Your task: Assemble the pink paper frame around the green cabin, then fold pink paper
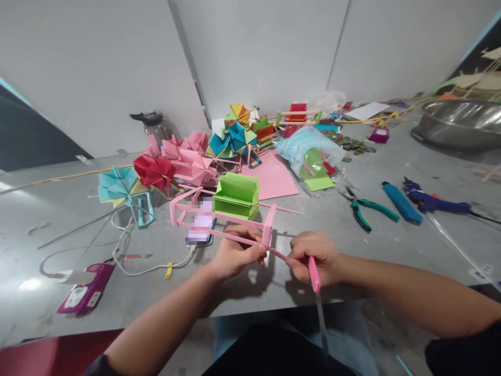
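Near edge, centre: left hand, fingers closed in a pinch on the near rail of the pink frame, just left of its right upright. Right hand, closed round a pink-handled tool that looks like a glue stick or cutter, its pale lower end pointing down toward the lap; the same hand's fingertips also meet the rail end, touching the left hand's grip.

Frame: thin pink sticks, standing on the desk just beyond both hands; a green paper box sits on it. A blurred phone lies under its left part.

Handling note, as a judgement: the sticks look slight, so the joint is best worked with the left hand bracing close to it and the right pressing lightly along the rail, not across it, lest the frame twist or the box slide.

Near left: purple packet, white cable.

Middle right: green pliers, blue tube, blue glue gun.

Middle left to centre: paper pinwheels, teal, red, pink; pink sheet; plastic bag.

Far: more coloured pinwheels, coins, dark jug, steel bowl at far right.
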Motion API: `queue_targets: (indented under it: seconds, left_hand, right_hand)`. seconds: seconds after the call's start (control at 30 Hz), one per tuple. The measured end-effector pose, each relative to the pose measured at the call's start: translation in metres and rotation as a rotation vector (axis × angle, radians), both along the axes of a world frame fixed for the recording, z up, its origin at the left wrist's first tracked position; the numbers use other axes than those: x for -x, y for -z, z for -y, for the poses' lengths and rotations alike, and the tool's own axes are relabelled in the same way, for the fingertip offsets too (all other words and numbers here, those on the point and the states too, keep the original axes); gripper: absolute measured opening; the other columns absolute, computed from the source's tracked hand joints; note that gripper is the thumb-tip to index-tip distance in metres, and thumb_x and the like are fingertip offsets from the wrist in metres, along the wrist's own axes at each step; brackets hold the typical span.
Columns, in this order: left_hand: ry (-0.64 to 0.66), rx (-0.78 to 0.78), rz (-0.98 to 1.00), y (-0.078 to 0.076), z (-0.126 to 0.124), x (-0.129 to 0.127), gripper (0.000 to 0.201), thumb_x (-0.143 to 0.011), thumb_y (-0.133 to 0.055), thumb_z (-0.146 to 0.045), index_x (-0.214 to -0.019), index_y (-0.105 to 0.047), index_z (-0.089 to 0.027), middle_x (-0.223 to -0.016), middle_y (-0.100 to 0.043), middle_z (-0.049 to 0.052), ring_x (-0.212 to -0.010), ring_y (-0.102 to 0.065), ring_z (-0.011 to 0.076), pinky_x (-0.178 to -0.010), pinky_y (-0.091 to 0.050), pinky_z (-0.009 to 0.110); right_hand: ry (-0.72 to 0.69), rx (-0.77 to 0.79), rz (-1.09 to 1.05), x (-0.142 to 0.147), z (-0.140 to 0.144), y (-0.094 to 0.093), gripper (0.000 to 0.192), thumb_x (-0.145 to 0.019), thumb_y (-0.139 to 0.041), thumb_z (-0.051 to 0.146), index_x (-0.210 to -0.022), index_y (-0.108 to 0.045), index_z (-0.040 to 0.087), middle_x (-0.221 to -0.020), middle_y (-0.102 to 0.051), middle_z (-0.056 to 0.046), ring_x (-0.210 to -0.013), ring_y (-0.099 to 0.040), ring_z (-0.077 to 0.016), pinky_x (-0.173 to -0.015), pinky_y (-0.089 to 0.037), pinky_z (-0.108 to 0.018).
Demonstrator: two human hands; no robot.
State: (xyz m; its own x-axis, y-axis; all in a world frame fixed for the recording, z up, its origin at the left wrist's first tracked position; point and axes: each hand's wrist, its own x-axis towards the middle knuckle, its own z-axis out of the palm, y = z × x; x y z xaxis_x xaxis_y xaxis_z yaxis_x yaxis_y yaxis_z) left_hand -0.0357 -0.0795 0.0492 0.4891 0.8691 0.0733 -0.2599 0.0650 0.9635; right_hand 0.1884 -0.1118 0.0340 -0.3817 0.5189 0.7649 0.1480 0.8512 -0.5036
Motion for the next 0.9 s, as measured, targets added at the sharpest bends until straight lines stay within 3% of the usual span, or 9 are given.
queue_targets:
  seconds: [0.23,0.4,0.53,0.67,0.77,0.9]
  left_hand:
    - [-0.064,0.012,-0.050,0.004,0.002,-0.007,0.053,-0.067,-0.101,-0.058,-0.062,-0.068,-0.017,-0.054,-0.064,0.001,-0.042,-0.057,0.0111,-0.045,-0.052,0.025]
    - [-0.199,0.082,0.014,0.006,-0.003,-0.006,0.049,-0.060,-0.103,-0.052,-0.064,-0.068,-0.017,-0.055,-0.064,0.000,-0.046,-0.057,0.0117,-0.044,-0.048,0.023]
    - [-0.153,0.102,-0.048,0.009,-0.005,-0.004,0.047,-0.064,-0.101,-0.051,-0.065,-0.068,-0.017,-0.057,-0.065,0.002,-0.047,-0.059,0.0133,-0.045,-0.047,0.025]
    - [-0.102,0.124,-0.065,0.013,-0.004,-0.006,0.046,-0.065,-0.101,-0.052,-0.065,-0.070,-0.017,-0.058,-0.066,0.003,-0.047,-0.059,0.0132,-0.047,-0.047,0.026]
    - [-0.069,0.143,-0.049,0.017,-0.002,-0.008,0.050,-0.064,-0.103,-0.055,-0.064,-0.070,-0.018,-0.058,-0.066,0.003,-0.046,-0.057,0.0123,-0.047,-0.048,0.026]
    - [-0.017,0.166,-0.039,0.020,-0.001,-0.011,0.055,-0.061,-0.104,-0.060,-0.063,-0.069,-0.018,-0.054,-0.064,0.002,-0.044,-0.057,0.0115,-0.045,-0.049,0.025]
  right_hand:
    - [0.077,0.423,-0.064,0.000,0.019,0.003,0.036,-0.094,-0.072,0.027,-0.064,-0.052,0.024,-0.052,-0.043,0.008,-0.045,-0.032,-0.0093,-0.047,-0.026,-0.026]
    - [0.150,0.655,-0.189,-0.003,0.065,0.024,0.051,-0.102,-0.072,0.050,-0.064,-0.050,0.023,-0.052,-0.041,0.006,-0.047,-0.032,-0.0095,-0.045,-0.026,-0.025]
    - [0.294,0.857,-0.413,-0.020,0.086,0.037,0.056,-0.104,-0.066,0.063,-0.067,-0.051,0.024,-0.050,-0.043,0.006,-0.044,-0.034,-0.0104,-0.043,-0.027,-0.025]
    - [0.535,0.945,-0.401,-0.063,0.056,0.034,0.066,-0.102,-0.058,0.078,-0.063,-0.050,0.025,-0.048,-0.049,0.003,-0.040,-0.037,-0.0119,-0.039,-0.028,-0.028]
    - [0.726,0.830,-0.267,-0.099,0.007,0.027,0.071,-0.095,-0.063,0.084,-0.057,-0.048,0.026,-0.047,-0.047,0.002,-0.042,-0.038,-0.0126,-0.041,-0.028,-0.029]
    - [0.855,0.744,-0.309,-0.125,-0.068,0.019,0.059,-0.089,-0.080,0.067,-0.059,-0.050,0.026,-0.047,-0.046,0.003,-0.046,-0.038,-0.0135,-0.044,-0.027,-0.031]
